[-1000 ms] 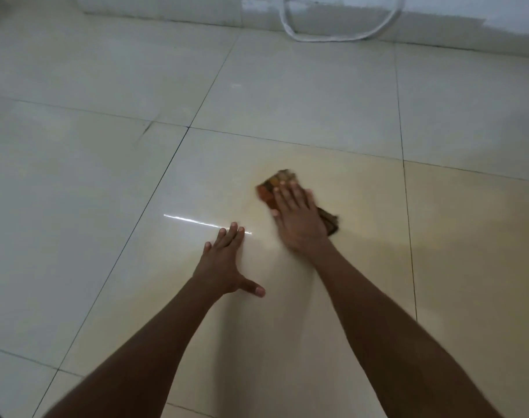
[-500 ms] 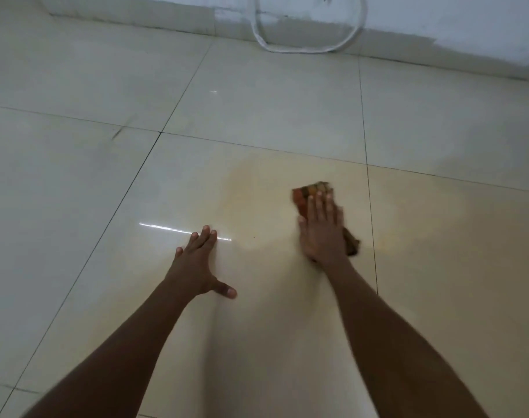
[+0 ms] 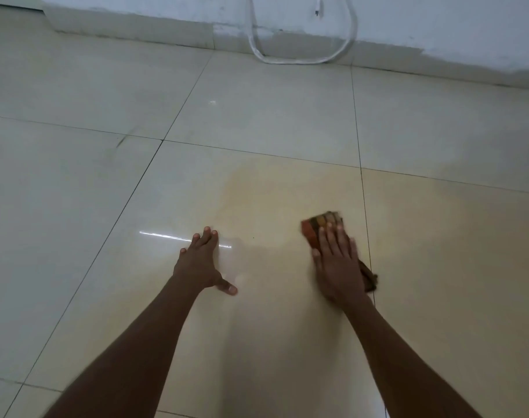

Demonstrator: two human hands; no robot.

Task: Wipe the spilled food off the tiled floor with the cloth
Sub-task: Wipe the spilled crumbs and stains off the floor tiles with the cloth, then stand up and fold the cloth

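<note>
A folded cloth with red, orange and brown stripes lies on the cream tiled floor, just left of a grout line. My right hand presses flat on top of it, fingers together, covering most of it; only its far end and a dark corner at the right show. A faint yellowish smear spreads over the tile beyond and left of the cloth. My left hand rests flat on the floor to the left, fingers forward, thumb out, holding nothing.
A white wall with a pale skirting runs along the far edge of the floor. A white cable loop hangs down the wall and touches the floor. Dark grout lines divide the large tiles.
My right hand has slid the cloth to the right, away from my left hand and up to the grout line. My left hand stays planted. The view has tilted up toward the wall.
</note>
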